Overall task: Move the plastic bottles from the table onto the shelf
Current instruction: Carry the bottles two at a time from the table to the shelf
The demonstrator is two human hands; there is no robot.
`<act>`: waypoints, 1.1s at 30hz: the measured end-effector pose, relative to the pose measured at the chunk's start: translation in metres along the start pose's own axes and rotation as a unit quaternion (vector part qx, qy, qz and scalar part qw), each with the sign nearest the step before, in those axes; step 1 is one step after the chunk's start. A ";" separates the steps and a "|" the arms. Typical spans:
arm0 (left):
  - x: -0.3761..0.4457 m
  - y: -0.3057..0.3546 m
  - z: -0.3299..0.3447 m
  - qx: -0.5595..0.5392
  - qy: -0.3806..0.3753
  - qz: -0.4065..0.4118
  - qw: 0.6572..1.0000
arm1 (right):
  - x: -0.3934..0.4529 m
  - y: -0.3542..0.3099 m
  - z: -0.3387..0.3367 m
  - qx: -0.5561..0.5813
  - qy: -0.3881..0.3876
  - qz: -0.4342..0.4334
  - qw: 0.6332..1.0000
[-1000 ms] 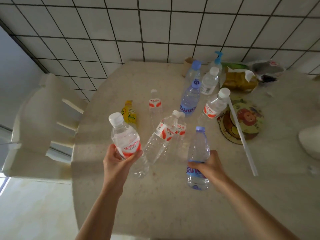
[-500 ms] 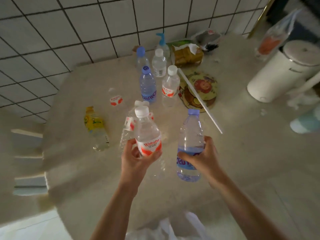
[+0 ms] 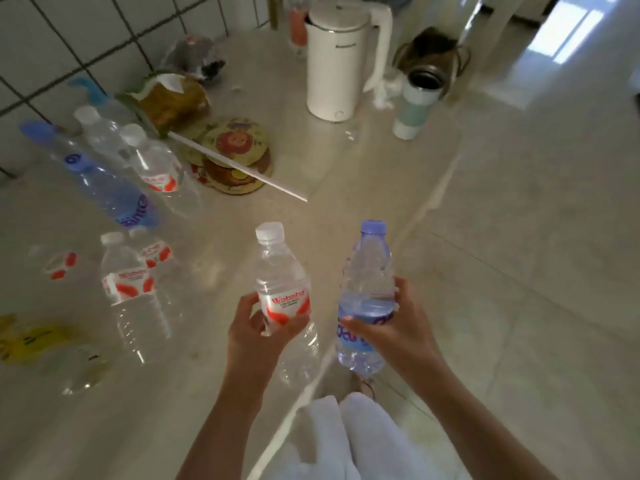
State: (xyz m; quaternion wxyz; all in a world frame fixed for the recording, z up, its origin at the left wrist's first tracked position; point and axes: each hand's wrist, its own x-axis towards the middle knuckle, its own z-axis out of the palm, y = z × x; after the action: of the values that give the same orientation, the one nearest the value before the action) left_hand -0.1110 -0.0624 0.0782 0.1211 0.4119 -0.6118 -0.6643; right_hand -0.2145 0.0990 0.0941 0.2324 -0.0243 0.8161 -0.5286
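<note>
Bottles first: the left hand (image 3: 258, 336) is gripping a clear plastic bottle with a white cap and red label (image 3: 282, 292), fingers (image 3: 250, 308) curled round the label band. It's sitting nearly upright, long axis running bottom to top with the cap pointing up and leaning a touch left. The right hand (image 3: 391, 327) is wrapping its fingers around a bluish plastic bottle with a lilac cap and purple lettering (image 3: 367, 292), also upright, cap pointing up and tilting slightly right. Both are being held in the air right at the edge of the pale stone table (image 3: 329, 174), side by side but not touching.

Still standing on the table off to the left: a tall blue-capped bottle (image 3: 104, 181), a couple of red-labelled clear bottles (image 3: 133, 289), all caps up, pretty blurry though. Further back there's a white electric kettle (image 3: 337, 60), a pale green tumbler (image 3: 414, 105) and a round cartoon-printed mat (image 3: 235, 147) with a long white stick (image 3: 242, 166) lying across it.
</note>
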 end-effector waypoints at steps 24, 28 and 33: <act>-0.297 -0.063 0.370 0.179 -0.477 0.042 0.859 | -0.265 0.221 -0.342 0.138 0.434 0.140 0.879; -0.356 -0.081 0.417 0.208 -0.528 0.056 0.821 | -0.311 0.255 -0.384 0.147 0.491 0.162 0.843; -0.411 -0.100 0.466 0.254 -0.582 0.073 0.769 | -0.354 0.284 -0.425 0.159 0.557 0.195 0.791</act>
State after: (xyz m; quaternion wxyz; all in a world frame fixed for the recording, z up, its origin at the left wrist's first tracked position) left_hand -0.1418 0.5654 0.1099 -0.3191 -0.0844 -0.7397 -0.5865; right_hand -0.0131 0.6870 0.1122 -0.1639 0.4718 0.6956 -0.5164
